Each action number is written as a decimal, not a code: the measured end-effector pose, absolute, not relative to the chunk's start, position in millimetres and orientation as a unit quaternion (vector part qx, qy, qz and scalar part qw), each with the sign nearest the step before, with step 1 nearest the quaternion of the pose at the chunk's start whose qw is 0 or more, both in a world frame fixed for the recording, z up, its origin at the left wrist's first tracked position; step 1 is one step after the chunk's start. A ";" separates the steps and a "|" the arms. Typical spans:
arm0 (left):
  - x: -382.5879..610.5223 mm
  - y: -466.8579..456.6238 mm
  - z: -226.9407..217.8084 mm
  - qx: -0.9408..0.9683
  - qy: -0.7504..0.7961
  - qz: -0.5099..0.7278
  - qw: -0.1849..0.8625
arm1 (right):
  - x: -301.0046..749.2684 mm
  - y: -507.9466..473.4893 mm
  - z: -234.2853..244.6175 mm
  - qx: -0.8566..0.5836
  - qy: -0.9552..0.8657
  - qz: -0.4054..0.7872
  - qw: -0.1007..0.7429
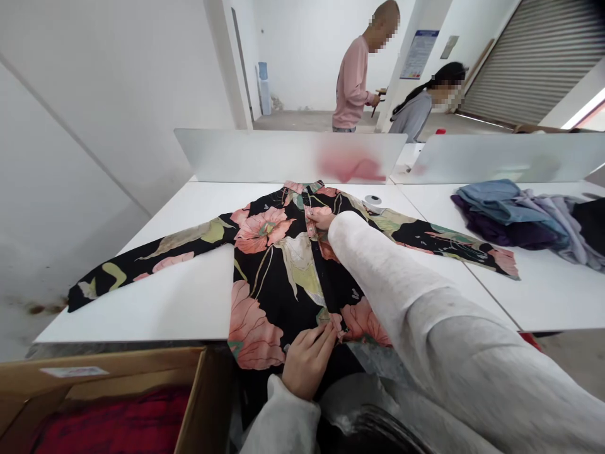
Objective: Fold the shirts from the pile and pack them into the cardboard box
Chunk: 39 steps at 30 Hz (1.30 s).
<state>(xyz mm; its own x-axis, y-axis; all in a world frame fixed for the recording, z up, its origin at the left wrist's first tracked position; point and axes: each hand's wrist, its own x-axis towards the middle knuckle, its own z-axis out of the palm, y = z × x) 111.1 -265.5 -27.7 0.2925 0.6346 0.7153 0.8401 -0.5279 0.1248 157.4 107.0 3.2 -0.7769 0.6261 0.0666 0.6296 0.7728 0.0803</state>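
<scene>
A black long-sleeved shirt (265, 271) with large pink flowers lies face up on a white table (189, 309). Its collar points away from me, its sleeves are spread to both sides, and its hem hangs over the near edge. Low on the button placket, close to the hem, my left hand (308, 362) has its fingers pressed together on the cloth. My right hand (323, 219) reaches across the shirt and pinches the placket below the collar. The right forearm covers part of the shirt's right side.
At lower left stands an open cardboard box (203, 384) holding red-and-black cloth (118, 422). Folded clothes (515, 214) are piled at right. A frosted divider (265, 154) runs along the table's back edge, near a small round object (373, 199). Two people are beyond it.
</scene>
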 end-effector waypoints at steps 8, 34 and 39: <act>107.9 -278.5 -28.4 -0.804 -0.470 -0.348 0.104 | 176.8 83.1 -12.5 -0.381 -0.923 -0.017 0.048; 99.8 -292.9 -28.1 -0.777 -0.592 -0.177 0.123 | 176.1 79.9 -29.2 -0.443 -0.893 -0.013 0.083; 95.6 -287.6 -26.1 -0.742 -0.613 -0.249 0.104 | 180.3 76.8 -22.7 -0.435 -0.895 -0.002 0.097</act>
